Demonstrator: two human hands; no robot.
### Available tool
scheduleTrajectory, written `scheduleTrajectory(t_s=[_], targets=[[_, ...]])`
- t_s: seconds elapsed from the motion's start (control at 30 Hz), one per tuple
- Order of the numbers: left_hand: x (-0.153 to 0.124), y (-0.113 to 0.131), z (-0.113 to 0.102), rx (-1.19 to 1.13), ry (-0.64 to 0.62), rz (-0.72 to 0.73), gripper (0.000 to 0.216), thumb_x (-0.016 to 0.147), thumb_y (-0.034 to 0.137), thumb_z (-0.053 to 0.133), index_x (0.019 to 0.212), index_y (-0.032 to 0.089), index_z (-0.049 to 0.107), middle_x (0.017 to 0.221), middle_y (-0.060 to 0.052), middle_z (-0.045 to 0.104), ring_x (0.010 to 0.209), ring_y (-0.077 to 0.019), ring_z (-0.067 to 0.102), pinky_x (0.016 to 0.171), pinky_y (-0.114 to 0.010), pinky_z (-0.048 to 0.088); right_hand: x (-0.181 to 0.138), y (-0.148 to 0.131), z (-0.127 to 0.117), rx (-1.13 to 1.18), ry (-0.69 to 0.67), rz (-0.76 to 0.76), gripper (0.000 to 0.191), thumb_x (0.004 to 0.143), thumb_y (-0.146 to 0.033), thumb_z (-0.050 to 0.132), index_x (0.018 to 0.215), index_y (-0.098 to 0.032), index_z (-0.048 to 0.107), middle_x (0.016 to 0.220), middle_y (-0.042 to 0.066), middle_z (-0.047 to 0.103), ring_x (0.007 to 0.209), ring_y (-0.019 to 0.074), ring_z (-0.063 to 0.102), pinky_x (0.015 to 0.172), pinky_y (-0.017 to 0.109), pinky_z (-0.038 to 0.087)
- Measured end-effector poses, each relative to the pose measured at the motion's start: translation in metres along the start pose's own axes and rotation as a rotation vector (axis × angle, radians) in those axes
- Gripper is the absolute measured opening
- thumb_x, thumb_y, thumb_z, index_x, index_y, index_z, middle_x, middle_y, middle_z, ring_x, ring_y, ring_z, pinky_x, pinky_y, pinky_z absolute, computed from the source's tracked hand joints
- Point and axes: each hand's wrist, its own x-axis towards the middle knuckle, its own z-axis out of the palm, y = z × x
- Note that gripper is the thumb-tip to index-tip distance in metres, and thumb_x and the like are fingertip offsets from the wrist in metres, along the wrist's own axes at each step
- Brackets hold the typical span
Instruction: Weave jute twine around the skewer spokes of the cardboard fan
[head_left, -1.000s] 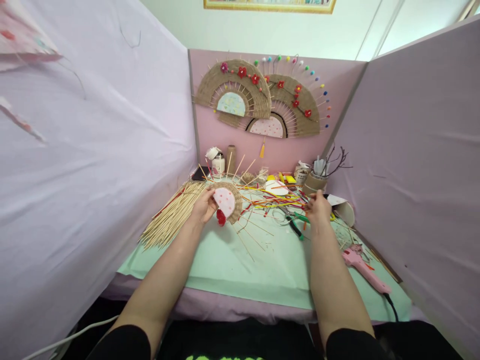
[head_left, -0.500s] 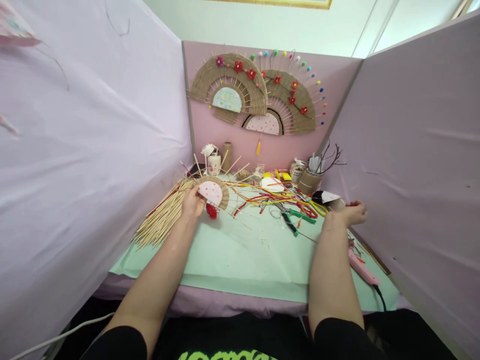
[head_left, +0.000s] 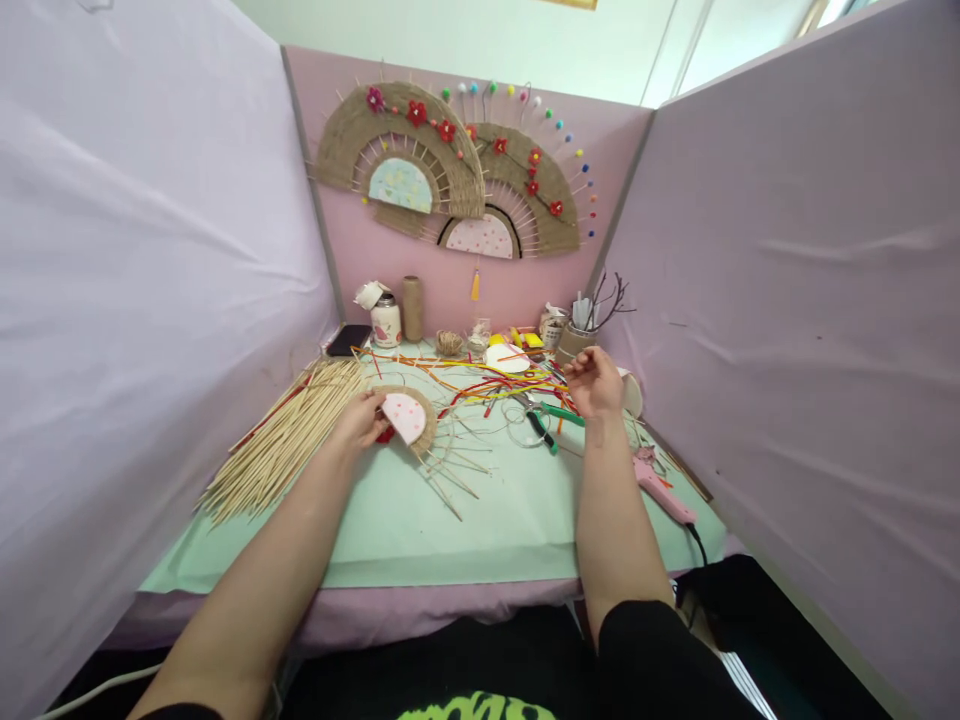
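Observation:
My left hand pinches the straight edge of a small half-round fan. The fan has a white centre with pinkish-red spots, a brown cord band and thin sticks fanning out to the lower right. A bit of red material shows beneath it by my fingers. My right hand is raised over the right side of the table, palm turned up and fingers loosely curled apart; I make out nothing in it. Behind it lies a white roll or cup. Green-handled pliers and a loop of wire lie between the hands.
A pile of thin bamboo sticks lies at the left. Coloured pipe cleaners cross the table's back. A pink glue gun lies at the right. Behind stand a jar, a cord spool and a pot of twigs; two large fans hang above.
My right hand has come left from the far right side, its fingers loosening. The fan in my left hand has turned, so its sticks now point to the lower right. The view has shifted.

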Motion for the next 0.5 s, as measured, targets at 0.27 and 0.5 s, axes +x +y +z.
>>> scheduleTrajectory(t_s=[0.27,0.5], targets=[[0.001,0.002,-0.013,0.372,0.117,0.084,0.027,0.064,0.012,0.07,0.089,0.014,0.061,0.091,-0.012,0.068,0.1,-0.028,0.063,0.079,-0.035,0.051,-0.022,-0.012,0.017,0.096,-0.207,0.176,0.013,0.08,-0.022,0.063,0.07,-0.019,0.055,0.061,-0.006,0.049,0.055,0.0055,0.047,0.059,0.019,0.049],[-0.049,0.02,0.049,0.559,-0.197,0.529,0.043,0.059,0.015,0.078,0.1,0.018,0.068,0.1,-0.01,0.067,0.09,-0.0251,0.061,0.084,-0.034,0.047,-0.045,-0.025,0.038,0.066,-0.24,0.228,0.018,0.081,-0.026,0.064,0.068,-0.019,0.053,0.059,-0.006,0.044,0.053,0.0053,0.043,0.057,0.018,0.046]])
